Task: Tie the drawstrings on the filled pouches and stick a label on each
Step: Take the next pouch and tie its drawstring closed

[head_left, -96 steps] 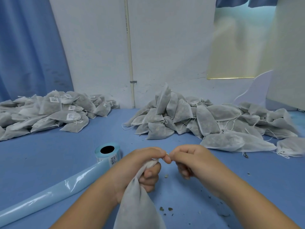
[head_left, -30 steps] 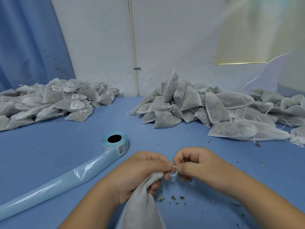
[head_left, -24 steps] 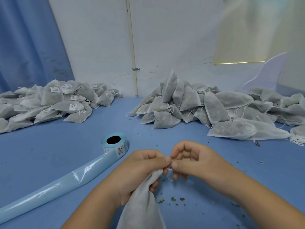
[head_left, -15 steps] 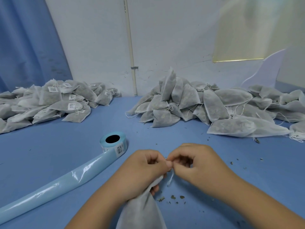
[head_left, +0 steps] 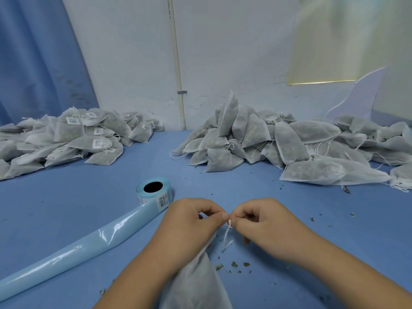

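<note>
knot | left hand, right hand pinch thin white drawstring atop grey-white fabric pouch, right of pale-blue label roll | advise: pull ends evenly, snug

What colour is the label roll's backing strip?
Light blue; the label roll shows clearly in the head view.

Soft, even light, faint shadows; glare streaks the glossy liner strip; wide-angle bending and blur at edges.

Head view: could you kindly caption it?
Left hand and right hand pinch the pouch drawstring near a label roll.
</note>
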Motion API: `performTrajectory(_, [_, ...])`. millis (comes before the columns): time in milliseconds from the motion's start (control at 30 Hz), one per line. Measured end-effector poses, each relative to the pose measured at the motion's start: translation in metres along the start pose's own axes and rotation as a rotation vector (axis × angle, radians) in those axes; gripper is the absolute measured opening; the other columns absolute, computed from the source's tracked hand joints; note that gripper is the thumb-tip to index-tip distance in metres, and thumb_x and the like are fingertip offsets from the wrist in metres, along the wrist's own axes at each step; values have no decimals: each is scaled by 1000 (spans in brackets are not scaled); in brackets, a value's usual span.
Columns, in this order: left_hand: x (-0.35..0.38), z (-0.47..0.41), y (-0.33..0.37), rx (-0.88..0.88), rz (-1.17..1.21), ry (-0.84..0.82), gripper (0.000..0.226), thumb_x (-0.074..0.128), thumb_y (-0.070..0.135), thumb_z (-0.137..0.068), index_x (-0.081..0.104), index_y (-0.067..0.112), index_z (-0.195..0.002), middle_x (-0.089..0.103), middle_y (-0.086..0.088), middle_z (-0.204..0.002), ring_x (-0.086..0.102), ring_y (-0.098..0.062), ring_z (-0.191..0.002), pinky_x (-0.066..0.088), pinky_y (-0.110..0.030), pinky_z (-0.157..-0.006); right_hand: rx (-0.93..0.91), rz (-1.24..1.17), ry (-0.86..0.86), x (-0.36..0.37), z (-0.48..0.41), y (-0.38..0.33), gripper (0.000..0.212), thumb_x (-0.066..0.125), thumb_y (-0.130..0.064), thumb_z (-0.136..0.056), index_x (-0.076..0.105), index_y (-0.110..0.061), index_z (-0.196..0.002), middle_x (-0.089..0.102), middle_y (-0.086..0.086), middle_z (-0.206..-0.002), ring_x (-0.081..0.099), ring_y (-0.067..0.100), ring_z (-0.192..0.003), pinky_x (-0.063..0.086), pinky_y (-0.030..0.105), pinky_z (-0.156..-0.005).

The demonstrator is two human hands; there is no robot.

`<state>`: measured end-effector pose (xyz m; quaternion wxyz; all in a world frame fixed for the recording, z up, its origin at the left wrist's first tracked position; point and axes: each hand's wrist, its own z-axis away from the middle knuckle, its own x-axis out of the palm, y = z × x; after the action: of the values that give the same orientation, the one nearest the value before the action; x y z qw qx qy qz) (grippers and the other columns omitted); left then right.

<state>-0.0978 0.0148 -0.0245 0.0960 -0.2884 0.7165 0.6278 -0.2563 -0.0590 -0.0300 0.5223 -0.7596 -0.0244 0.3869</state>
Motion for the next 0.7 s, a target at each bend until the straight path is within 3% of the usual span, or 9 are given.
performTrajectory(100, [0,-1,1,-24,36,4,22,68,31,-85,70,37,-64,58,20,-50,50,-2,-46,42,-17,-53,-1,-14,36,0,0,1,15,65,-23,-86,70,-21,-71,55,-11,-53,50,5,-52,43,18,-54])
performTrajectory(267, [-4,-3,2,-189,292,-137,28,66,43,-76,67,19,-61,51,3,-53,43,-19,-58,35,-34,-63,-46,-121,71,1,2,-3,13,67,-28,-81,72,-24,-70,60,0,-58,48,9,-54,45,29,-56])
performTrajectory(333, [-6,-3,2,-249,388,-193,30,67,41,-76,64,16,-60,46,2,-51,40,-17,-54,34,-30,-59,-69,-123,93,3,3,-4,13,67,-26,-81,72,-27,-69,58,-6,-55,47,8,-53,43,28,-55])
performTrajectory(433, [-4,-2,4,-310,505,-218,34,66,28,-88,63,15,-57,47,4,-48,41,-10,-45,34,-21,-47,-130,-69,182,5,5,-7,14,69,-19,-78,68,-26,-67,53,-13,-52,43,2,-48,37,15,-50])
performTrajectory(533, [-2,-1,6,-336,578,-201,36,64,25,-90,64,16,-55,47,4,-46,41,-8,-42,34,-18,-42,-216,36,312,7,6,-8,20,74,-11,-73,63,-25,-64,56,-10,-63,47,5,-52,38,13,-52])
performTrajectory(700, [1,0,7,-316,616,-152,34,65,24,-89,60,13,-56,47,4,-47,43,-8,-43,36,-18,-42,-287,158,326,11,10,-11,18,68,-23,-71,58,-35,-62,55,-9,-64,53,8,-60,39,12,-56])
